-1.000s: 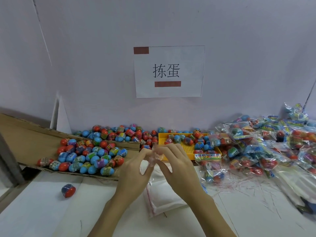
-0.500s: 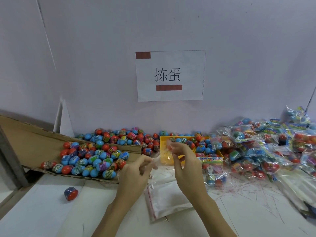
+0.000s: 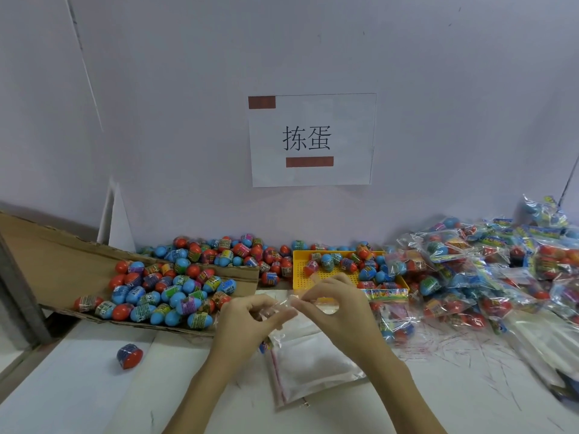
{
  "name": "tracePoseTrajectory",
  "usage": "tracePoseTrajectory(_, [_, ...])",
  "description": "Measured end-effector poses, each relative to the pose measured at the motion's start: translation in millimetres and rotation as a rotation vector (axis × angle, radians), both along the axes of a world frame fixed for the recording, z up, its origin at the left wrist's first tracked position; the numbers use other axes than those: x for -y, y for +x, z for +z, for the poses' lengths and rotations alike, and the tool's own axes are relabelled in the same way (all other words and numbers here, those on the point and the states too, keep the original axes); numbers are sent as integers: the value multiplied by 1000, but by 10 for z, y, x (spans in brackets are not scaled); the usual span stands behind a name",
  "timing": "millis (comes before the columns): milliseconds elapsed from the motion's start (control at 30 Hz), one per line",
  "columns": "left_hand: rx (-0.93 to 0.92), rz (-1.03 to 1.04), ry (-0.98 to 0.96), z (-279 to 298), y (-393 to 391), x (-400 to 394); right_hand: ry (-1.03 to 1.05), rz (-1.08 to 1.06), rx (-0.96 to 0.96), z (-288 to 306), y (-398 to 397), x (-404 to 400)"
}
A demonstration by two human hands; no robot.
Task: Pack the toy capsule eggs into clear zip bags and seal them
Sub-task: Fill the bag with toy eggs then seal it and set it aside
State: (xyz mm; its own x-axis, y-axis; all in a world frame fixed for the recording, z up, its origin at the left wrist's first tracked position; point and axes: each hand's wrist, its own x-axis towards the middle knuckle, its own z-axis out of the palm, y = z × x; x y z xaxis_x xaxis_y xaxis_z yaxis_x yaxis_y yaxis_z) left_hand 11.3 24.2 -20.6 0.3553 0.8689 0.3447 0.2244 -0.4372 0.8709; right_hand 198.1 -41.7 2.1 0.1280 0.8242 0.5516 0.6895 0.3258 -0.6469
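Both hands meet over the middle of the white table (image 3: 438, 399), each pinching the same clear zip bag (image 3: 283, 305) at its top edge: the left hand (image 3: 247, 321) grasps it between thumb and curled fingers, and the right hand (image 3: 338, 311) pinches it from the other side, fingertips almost touching those of the left. The bag is so transparent that whether anything is inside it cannot be told. Just under the hands lies a flat stack of empty zip bags (image 3: 310, 368) with a red strip along its left edge. To the left, a heap of red-and-blue capsule eggs (image 3: 169, 296) rests on a flattened cardboard sheet (image 3: 47, 245) and spills far along the wall; one stray egg (image 3: 129, 356) sits alone on the table, near and left. Beyond the hands a yellow perforated tray (image 3: 332, 270) holds more eggs (a dozen or so, loosely scattered). On the right is a big pile of filled bags (image 3: 476, 277). A paper sign (image 3: 311, 139) with printed characters hangs on the wall above.
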Motion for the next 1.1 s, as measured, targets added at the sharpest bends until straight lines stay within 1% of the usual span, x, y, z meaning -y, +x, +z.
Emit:
tracePoseTrajectory(100, [65,41,-92,28,-29,-41,10,73,-207,31,-21,15])
tracePoseTrajectory(200, [228,21,-200,69,-39,-51,-20,140,-474,73,-22,23])
tracePoseTrajectory(233, [270,24,-241,81,-40,-43,-51,184,-620,87,-23,24])
tracePoseTrajectory(300, [312,52,-259,89,-40,-35,-179,351,-980,115,-44,29])
tracePoseTrajectory(333, [326,60,-252,92,-39,-32,-253,437,-1115,120,-51,31])
tracePoseTrajectory(367, [339,62,-243,97,-33,-31,-317,499,-1195,121,-54,31])
tracePoseTrajectory(400, [351,61,-238,100,-29,-30,-368,530,-1217,121,-54,30])
tracePoseTrajectory(500, [341,56,-222,92,-21,-34,-455,508,-1140,120,-51,23])
tracePoseTrajectory(600, [299,57,-206,61,-21,-42,-464,425,-1070,114,-56,31])
tracePoseTrajectory(667, [264,90,-199,41,-11,-50,-459,409,-1060,105,-58,30])
tracePoseTrajectory(767, [240,95,-205,27,-10,-69,-506,509,-1141,94,-61,23])
tracePoseTrajectory(867, [252,47,-212,30,-22,-81,-501,542,-1207,118,-32,31])
tracePoseTrajectory(967, [243,17,-193,18,-24,-78,-528,597,-1196,133,-18,45])
tracePoseTrajectory(1100, [242,-15,-193,-4,-16,-71,-598,630,-1133,139,-16,47])
